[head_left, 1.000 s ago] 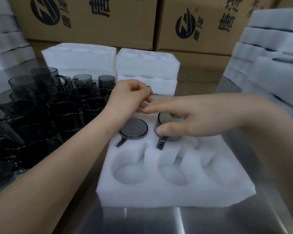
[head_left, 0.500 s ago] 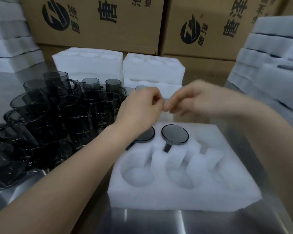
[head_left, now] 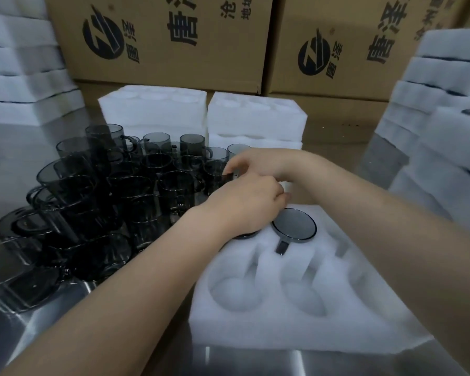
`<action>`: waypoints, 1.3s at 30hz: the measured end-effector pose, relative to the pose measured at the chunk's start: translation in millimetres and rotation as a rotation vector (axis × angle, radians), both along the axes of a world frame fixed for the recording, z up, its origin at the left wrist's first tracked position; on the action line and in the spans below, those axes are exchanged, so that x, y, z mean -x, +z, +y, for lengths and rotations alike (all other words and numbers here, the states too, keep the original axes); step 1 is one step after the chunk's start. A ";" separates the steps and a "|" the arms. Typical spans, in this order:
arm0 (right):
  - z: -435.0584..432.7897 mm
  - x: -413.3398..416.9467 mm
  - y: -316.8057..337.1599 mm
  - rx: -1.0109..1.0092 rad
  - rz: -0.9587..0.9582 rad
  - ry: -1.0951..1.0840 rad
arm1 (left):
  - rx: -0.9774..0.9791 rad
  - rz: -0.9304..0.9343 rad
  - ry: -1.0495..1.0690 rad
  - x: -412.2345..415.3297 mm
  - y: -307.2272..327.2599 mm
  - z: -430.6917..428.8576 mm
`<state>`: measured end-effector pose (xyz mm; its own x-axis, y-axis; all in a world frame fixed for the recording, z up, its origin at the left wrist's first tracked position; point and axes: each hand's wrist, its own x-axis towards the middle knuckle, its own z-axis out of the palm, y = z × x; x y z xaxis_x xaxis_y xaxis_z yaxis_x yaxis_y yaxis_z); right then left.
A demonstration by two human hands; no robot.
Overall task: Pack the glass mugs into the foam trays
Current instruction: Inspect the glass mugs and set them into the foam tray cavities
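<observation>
1. Reaching past your left hand point(head_left: 253, 207), your right hand point(head_left: 255, 164) grips the rim of a loose mug point(head_left: 215, 181) beside the foam tray point(head_left: 337, 321).
2. Your left hand is curled (holding anything? I cannot tell).
3. A packed mug point(head_left: 294, 226) sits upside down in a back pocket.

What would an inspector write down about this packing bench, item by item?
Surface: steel table, shiny and reflective.
Job's things: foam tray with one upturned mug seated in the back row and another mostly hidden under the left hand; front pockets in view empty; loose mugs crowded at left.
Clutter: nothing seen.
Hands: left hand curled over the tray, grip unclear; right hand stretched across, fingers at a loose mug's rim.
Cables: nothing seen.
Surroundings: spare foam trays stacked behind and at both sides; printed cardboard boxes at the back.
</observation>
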<state>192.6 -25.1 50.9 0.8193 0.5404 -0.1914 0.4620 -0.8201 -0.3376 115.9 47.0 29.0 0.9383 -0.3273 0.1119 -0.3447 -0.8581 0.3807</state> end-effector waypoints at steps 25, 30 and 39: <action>-73.4 39.0 -17.4 -1.138 0.110 -0.187 | 0.613 -0.213 0.175 -12.1 -6.0 17.8; -70.1 44.7 -15.6 -1.096 0.083 -0.248 | 0.612 -0.259 0.098 -6.4 -3.6 17.1; -64.0 43.4 -12.2 -1.256 0.096 -0.465 | 0.565 -0.327 -0.001 -5.8 -4.5 13.7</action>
